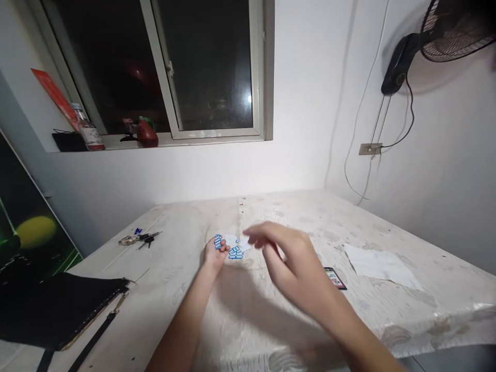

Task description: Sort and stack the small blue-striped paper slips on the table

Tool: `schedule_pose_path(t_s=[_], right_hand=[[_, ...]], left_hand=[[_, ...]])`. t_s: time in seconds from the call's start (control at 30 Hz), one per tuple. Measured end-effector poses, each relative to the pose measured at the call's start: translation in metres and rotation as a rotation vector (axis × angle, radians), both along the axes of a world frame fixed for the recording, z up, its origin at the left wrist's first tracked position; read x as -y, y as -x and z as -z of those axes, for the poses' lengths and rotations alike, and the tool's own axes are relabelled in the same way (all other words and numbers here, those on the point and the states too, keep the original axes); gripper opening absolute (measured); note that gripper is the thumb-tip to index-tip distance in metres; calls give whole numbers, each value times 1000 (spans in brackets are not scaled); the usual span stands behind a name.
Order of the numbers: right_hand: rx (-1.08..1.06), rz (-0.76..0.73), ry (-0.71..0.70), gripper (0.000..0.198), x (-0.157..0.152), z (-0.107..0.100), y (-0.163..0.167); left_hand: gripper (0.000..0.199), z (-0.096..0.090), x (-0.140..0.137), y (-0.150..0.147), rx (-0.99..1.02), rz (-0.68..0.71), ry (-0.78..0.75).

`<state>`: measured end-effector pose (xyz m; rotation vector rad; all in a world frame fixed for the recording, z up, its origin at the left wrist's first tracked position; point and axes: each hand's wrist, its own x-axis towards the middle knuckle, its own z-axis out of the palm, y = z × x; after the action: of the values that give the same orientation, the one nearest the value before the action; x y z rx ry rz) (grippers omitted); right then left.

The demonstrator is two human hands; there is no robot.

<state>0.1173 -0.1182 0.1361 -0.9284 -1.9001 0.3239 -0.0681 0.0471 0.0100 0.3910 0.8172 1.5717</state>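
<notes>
My left hand (215, 255) is closed around a bunch of small blue-and-white striped pieces (218, 241), which show between the thumb and fingers. Similar flat white pieces with blue edges (235, 252) lie on the table just to its right, partly over a white sheet (231, 239). Above the right side of this sheet hovers my right hand (289, 256), somewhat blurred. Its fingers reach left with the thumb apart from them, and nothing shows between them.
A dark-edged card or phone (335, 278) lies beside my right forearm, with a white tissue (382, 266) farther right. Keys (145, 238) and a black pouch (58, 307) are on the left. The table (182, 219) meets the wall; bottles (91, 133) stand on the windowsill.
</notes>
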Motion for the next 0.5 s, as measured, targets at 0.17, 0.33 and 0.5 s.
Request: schedule_pose_path(t_s=[0.17, 0.33, 0.5], right_hand=[[499, 79, 228, 37, -132, 61, 12], [565, 10, 180, 36, -171, 135, 26], [600, 43, 69, 27, -165, 146, 28]], left_hand=[[16, -8, 3, 4, 50, -19, 35], [15, -9, 4, 4, 56, -38, 43], [13, -8, 6, 1, 63, -24, 56]])
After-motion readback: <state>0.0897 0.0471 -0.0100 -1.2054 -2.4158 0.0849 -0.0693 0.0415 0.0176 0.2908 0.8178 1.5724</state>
